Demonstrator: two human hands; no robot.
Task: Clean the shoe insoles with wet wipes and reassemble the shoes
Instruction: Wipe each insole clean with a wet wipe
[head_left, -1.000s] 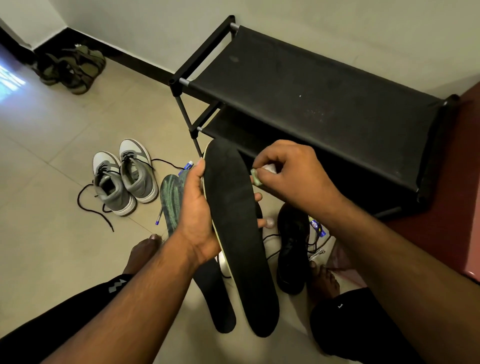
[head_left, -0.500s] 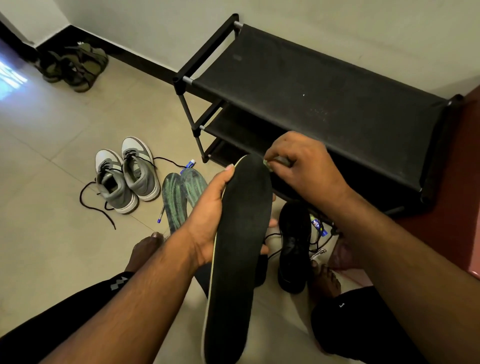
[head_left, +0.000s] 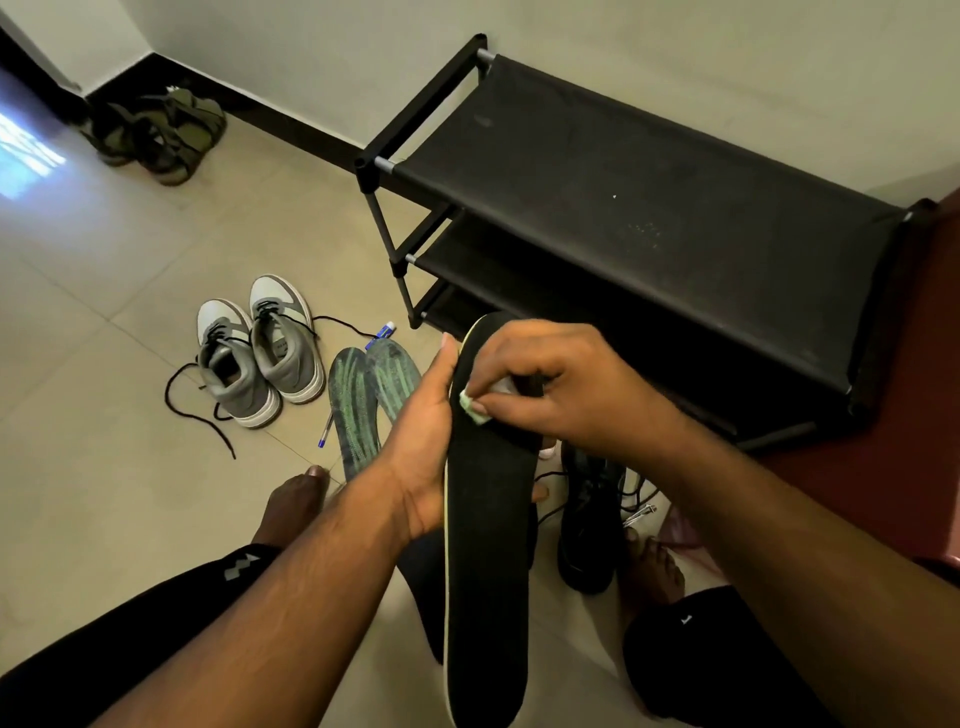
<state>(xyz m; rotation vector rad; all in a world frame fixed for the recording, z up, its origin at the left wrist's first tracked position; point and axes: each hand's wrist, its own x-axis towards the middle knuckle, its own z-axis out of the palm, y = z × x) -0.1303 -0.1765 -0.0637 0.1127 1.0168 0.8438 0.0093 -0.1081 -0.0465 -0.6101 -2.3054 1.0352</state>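
Note:
My left hand (head_left: 421, 441) grips a long black insole (head_left: 488, 561) by its left edge and holds it upright in front of me. My right hand (head_left: 545, 384) pinches a small pale green wet wipe (head_left: 475, 408) and presses it on the insole's upper part. A second black insole (head_left: 423, 597) lies on the floor behind it, mostly hidden. Two green patterned insoles (head_left: 363, 395) lie on the tiles to the left. A black shoe (head_left: 589, 525) stands on the floor under my right forearm.
A pair of grey and white sneakers (head_left: 260, 348) with loose laces sits at the left. A black shoe rack (head_left: 649, 218) stands against the wall. Olive sandals (head_left: 161, 130) are in the far corner. A pen (head_left: 325, 428) lies by the green insoles. My bare feet rest on the tiles.
My right hand with the wipe slid from the insole's tip down onto its upper part. The left hand tilted the insole more upright.

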